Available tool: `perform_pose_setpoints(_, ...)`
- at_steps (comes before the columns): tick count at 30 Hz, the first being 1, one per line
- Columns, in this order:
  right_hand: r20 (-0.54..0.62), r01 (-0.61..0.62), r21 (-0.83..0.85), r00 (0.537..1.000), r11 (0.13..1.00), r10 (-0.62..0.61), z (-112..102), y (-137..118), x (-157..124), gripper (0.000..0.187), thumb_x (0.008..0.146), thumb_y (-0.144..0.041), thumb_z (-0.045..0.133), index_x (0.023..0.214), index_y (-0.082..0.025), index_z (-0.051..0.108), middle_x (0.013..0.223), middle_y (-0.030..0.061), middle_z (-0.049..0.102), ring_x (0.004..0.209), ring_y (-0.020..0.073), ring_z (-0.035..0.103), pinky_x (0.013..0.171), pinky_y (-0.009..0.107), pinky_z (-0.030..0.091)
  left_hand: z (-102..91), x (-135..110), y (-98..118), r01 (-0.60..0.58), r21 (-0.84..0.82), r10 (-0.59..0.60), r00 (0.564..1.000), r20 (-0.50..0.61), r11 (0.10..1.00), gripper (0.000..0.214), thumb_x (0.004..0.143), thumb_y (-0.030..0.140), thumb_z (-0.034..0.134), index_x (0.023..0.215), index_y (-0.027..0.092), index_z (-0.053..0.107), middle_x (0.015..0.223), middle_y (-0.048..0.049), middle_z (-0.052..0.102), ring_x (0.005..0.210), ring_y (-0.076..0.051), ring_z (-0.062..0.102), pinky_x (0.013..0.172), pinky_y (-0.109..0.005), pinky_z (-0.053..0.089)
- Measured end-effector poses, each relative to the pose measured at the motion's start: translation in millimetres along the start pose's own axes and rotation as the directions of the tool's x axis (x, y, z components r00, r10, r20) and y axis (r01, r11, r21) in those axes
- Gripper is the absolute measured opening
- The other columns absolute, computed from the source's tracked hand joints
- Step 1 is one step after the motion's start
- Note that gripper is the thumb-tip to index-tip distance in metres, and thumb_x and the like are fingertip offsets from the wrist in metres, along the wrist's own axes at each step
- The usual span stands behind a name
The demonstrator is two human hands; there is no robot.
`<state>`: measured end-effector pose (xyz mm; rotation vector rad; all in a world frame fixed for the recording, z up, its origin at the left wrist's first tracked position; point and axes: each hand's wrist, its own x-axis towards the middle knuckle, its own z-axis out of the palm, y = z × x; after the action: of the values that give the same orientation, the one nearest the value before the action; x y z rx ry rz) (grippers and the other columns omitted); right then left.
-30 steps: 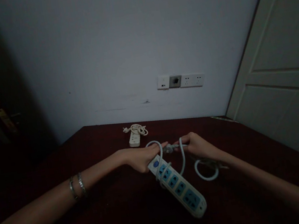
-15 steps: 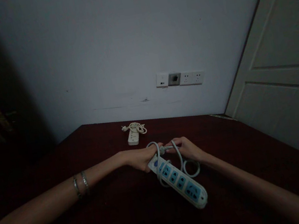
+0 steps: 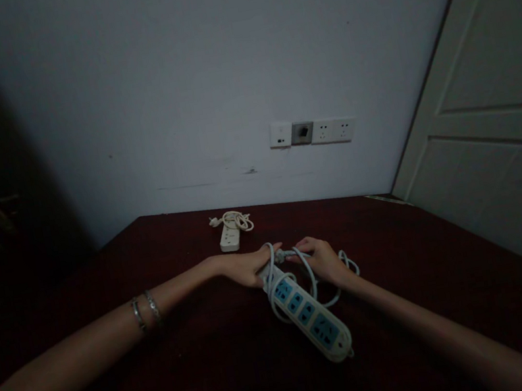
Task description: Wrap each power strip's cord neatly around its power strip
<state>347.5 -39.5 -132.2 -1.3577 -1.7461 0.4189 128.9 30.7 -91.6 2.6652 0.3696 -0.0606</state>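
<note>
On my feed, the blue-socketed power strip [image 3: 314,320] is over the dark red table [image 3: 209,364], just in front of both hands; I can't tell whether it touches the top. Its long axis slants from the left hand [image 3: 247,268] down toward me and rightward, four blue outlets facing up. That hand grips the far end; the right hand [image 3: 322,260] pinches the grey cord [image 3: 312,280] just behind its plug [image 3: 280,256]. I count two strips: the smaller white strip [image 3: 229,238] lies farther back, roughly wallward, its cord coiled on top.
</note>
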Motion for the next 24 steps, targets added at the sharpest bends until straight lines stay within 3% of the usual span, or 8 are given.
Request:
perform_pose_setpoints(4, 0.007, 0.010, -0.031, 1.000, 0.999, -0.010, 1.1, 3.0, -0.9, 0.035, 0.079, -0.047, 0.059, 0.075, -0.016, 0.074, 0.078, 0.0058, 0.059, 0.072, 0.0163, 0.057, 0.067, 0.027, 0.042, 0.3, 5.3, 3.4, 0.052, -0.104, -0.061, 0.994, -0.088, 0.993, 0.060, 0.088, 0.035, 0.040, 0.140, 0.009, 0.028, 0.148, -0.0174, 0.026, 0.136, -0.029, 0.023, 0.109, -0.040, 0.024)
perform_pose_setpoints(8, 0.032, 0.014, -0.094, 0.999, 0.995, -0.011, 0.1, 7.5, -1.3, 0.030, 0.080, -0.042, 0.058, 0.078, -0.016, 0.074, 0.077, 0.0043, 0.055, 0.071, 0.0155, 0.055, 0.065, 0.026, 0.041, 10.4, 10.1, 1.8, -0.005, -0.222, -0.053, 0.967, -0.251, 0.975, 0.043, 0.092, 0.035, 0.034, 0.128, 0.014, 0.046, 0.133, -0.0120, 0.048, 0.123, -0.022, 0.044, 0.103, -0.034, 0.034)
perform_pose_setpoints(13, 0.198, 0.102, -0.146, 0.978, 0.984, -0.072, -4.8, 8.3, 2.1, 0.024, 0.085, -0.028, 0.051, 0.082, -0.016, 0.071, 0.073, 0.0026, 0.055, 0.071, 0.0146, 0.054, 0.065, 0.024, 0.040, 24.4, 18.1, -9.6, -0.009, -0.455, -0.169, 0.922, -0.350, 0.891, 0.041, 0.083, 0.035, 0.055, 0.118, 0.014, 0.057, 0.114, -0.0088, 0.062, 0.103, -0.019, 0.056, 0.092, -0.031, 0.042)
perform_pose_setpoints(18, 0.316, 0.156, -0.211, 0.945, 0.965, -0.084, -19.3, -3.5, 3.2, 0.021, 0.082, -0.021, 0.050, 0.075, -0.015, 0.069, 0.073, 0.0032, 0.058, 0.066, 0.0134, 0.054, 0.063, 0.023, 0.040, 33.9, 29.7, -13.0, 0.006, -0.773, -0.415, 0.846, -0.334, 0.634, 0.052, 0.062, 0.029, 0.076, 0.109, 0.009, 0.063, 0.095, -0.0079, 0.068, 0.084, -0.018, 0.063, 0.080, -0.030, 0.047)
perform_pose_setpoints(21, 0.377, 0.149, -0.268, 0.926, 0.952, -0.039, -42.3, -5.7, -3.3, 0.023, 0.080, -0.025, 0.055, 0.095, -0.017, 0.070, 0.089, 0.0068, 0.063, 0.078, 0.0167, 0.059, 0.072, 0.027, 0.044, 34.9, 32.1, -9.0, 0.010, -0.842, -0.481, 0.825, -0.298, 0.539, 0.051, 0.057, 0.026, 0.078, 0.104, 0.010, 0.065, 0.089, -0.0067, 0.069, 0.077, -0.016, 0.063, 0.075, -0.029, 0.048)
perform_pose_setpoints(24, 0.304, 0.076, -0.350, 0.952, 0.934, 0.037, -71.5, 0.0, -15.2, 0.041, 0.077, -0.034, 0.060, 0.113, -0.016, 0.064, 0.106, 0.0114, 0.062, 0.090, 0.0207, 0.060, 0.080, 0.031, 0.045, 34.7, 31.5, -6.2, 0.012, -0.862, -0.492, 0.825, -0.277, 0.507, 0.051, 0.057, 0.025, 0.078, 0.104, 0.012, 0.065, 0.089, -0.0060, 0.069, 0.076, -0.015, 0.062, 0.074, -0.028, 0.048)
